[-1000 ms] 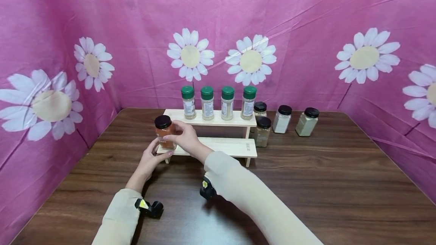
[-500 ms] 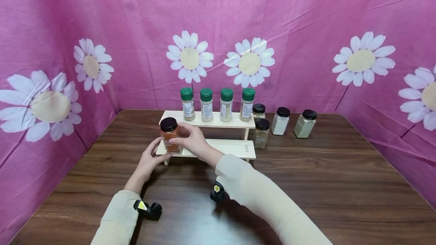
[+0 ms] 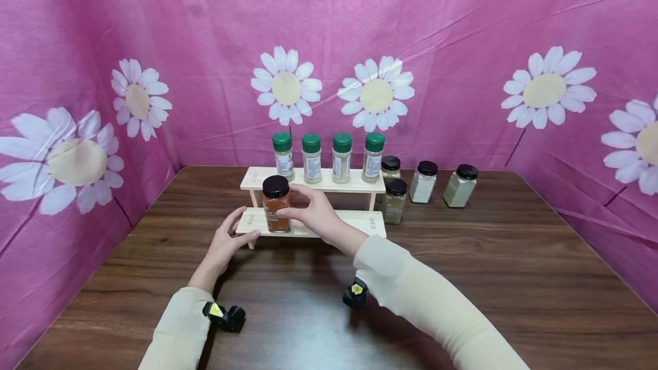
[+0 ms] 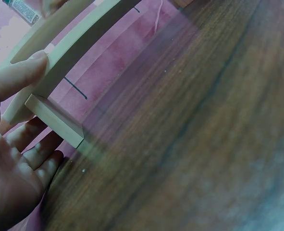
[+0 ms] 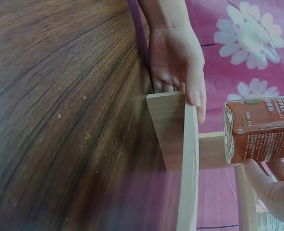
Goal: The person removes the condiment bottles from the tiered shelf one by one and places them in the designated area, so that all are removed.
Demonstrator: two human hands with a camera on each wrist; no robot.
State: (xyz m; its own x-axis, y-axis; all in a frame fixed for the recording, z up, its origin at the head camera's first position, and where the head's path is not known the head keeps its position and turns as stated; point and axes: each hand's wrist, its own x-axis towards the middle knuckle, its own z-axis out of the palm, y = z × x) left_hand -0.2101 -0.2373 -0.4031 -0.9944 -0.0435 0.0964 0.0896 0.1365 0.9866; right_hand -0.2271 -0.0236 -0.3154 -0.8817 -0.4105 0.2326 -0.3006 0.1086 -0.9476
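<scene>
My right hand [image 3: 321, 216] holds a spice jar [image 3: 272, 201] with a black lid and orange-red contents, thumb in front and fingers behind. The jar is upright over the left part of the lower shelf of a two-tier wooden rack [image 3: 362, 220]. In the right wrist view, the red sweet pepper label [image 5: 264, 127] shows, and a gap separates the jar's base from the shelf. My left hand [image 3: 223, 247] grips the left end of that lower shelf. Its thumb [image 4: 29, 74] lies on the board's edge, with the other fingers by the rack's leg [image 4: 57, 120].
Several green-capped spice bottles [image 3: 312, 159] line the upper shelf. Right of the rack, black-lidded jars stand on the wooden table [image 3: 462, 273]: a brown one [image 3: 394, 204], one partly hidden behind it, a white one [image 3: 424, 184] and a pale green one [image 3: 460, 187]. A pink flowered cloth [image 3: 437, 16] hangs behind.
My right hand has carried the red jar rightward, from the lower shelf's left end further in along it. The left hand stays at the shelf's end.
</scene>
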